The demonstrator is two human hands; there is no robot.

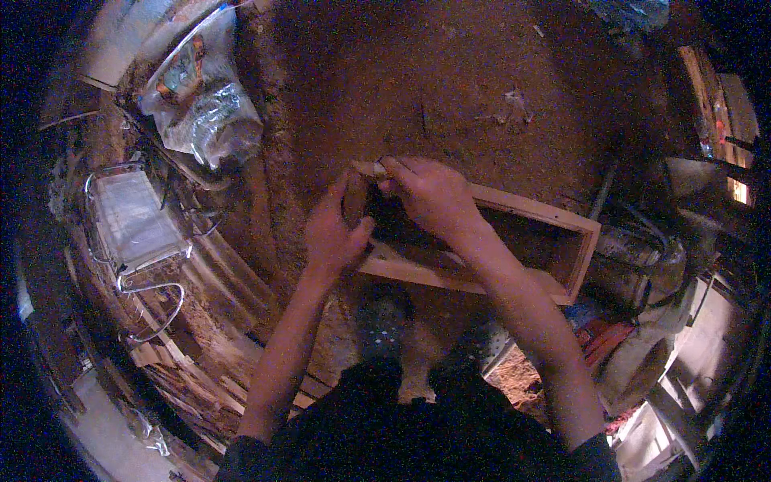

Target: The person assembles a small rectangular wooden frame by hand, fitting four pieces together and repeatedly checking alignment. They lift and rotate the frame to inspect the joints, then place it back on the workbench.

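Note:
A long, narrow wooden box frame [536, 209] lies in front of me, with raw pale edges and a dark inside. My left hand [337, 233] is closed on its left end board [354, 199], thumb on the inner side and fingers around the outside. At the far left corner of that board, my right hand [438, 197] has its fingers pinched together. Something small and pale shows by those fingertips, too blurred to name. The right forearm crosses over the box and hides part of its inside.
Bare brown earth [474, 104] stretches beyond the box. To the left are a crumpled clear plastic bag [213, 120], a whitish rectangular piece with a wire frame [136, 217] and wood scraps [201, 369]. A pale sack-like thing [642, 365] and boards lie at the right.

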